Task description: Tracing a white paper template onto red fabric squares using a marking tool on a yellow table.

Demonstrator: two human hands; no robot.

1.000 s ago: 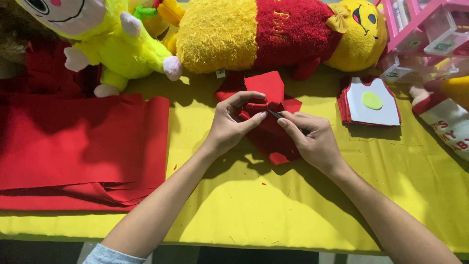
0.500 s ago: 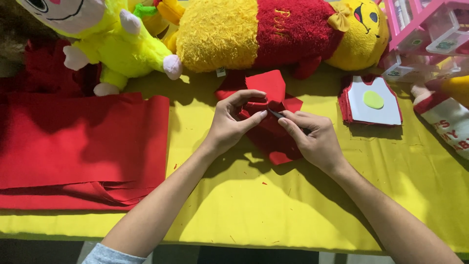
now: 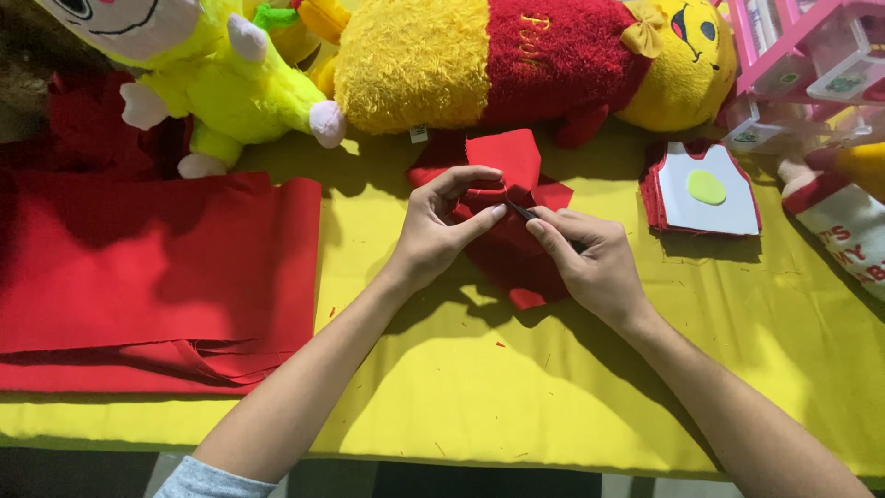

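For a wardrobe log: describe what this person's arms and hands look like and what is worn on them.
Both forearms are bare. The left hand and right hand wear no gloves, and no rings, watch or bracelet show. A light grey-blue sleeve cuff shows on the left arm at the bottom edge; no sleeve shows on the right arm.

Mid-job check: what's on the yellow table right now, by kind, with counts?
Plush toys: 2
Large red cloth: 1
Small red piece under the left hand and right hand: 1
Stack of cut pieces, white one on top: 1
Pink rack: 1
Total: 6
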